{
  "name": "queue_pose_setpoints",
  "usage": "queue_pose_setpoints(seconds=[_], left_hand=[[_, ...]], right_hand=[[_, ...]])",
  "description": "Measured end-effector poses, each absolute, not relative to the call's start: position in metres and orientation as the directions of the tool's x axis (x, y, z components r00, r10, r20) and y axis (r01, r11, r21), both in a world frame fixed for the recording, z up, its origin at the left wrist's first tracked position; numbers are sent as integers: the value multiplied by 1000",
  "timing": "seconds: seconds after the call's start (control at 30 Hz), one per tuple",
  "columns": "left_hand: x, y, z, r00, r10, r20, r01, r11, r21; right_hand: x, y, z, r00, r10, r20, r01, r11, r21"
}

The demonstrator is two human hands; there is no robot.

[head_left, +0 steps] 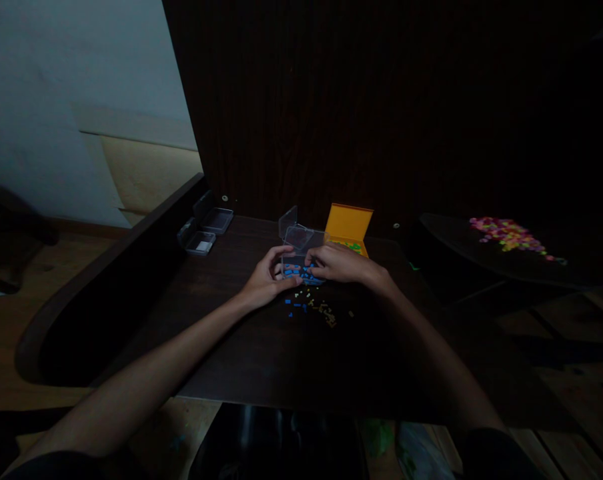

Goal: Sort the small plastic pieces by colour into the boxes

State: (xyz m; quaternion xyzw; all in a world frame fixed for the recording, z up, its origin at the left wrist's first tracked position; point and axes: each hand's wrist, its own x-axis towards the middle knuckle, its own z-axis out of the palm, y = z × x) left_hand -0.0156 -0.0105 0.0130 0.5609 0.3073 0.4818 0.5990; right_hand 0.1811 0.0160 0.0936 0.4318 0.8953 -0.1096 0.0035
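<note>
We see both hands at frame centre on a dark wooden table (241, 360). The left hand (267, 280) curls narrowly around the left side of a small clear box (301, 241), gripping it; the box lid stands open. The right hand (342, 264) rests on the box's right side, fingers bent down onto the blue pieces (296, 271) inside; we cannot tell if it pinches one. Loose blue and yellow pieces (312, 308) lie just below the hands. An open orange box (348, 223) sits just behind, two more clear boxes (205, 231) are left of centre, and a colourful pile (507, 234) lies far right.
</note>
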Motion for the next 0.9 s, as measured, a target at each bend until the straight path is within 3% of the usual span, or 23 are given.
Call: queue_pose_setpoints(seconds=[0.4,0.9], left_hand=[[-15,-11,15,353,921,164,-260,-72,963],[-14,-12,16,366,916,161,-263,-64,963]], right_hand=[[183,15,97,-658,750,-74,737,621,-266],[169,15,94,-637,766,-82,759,606,-236]])
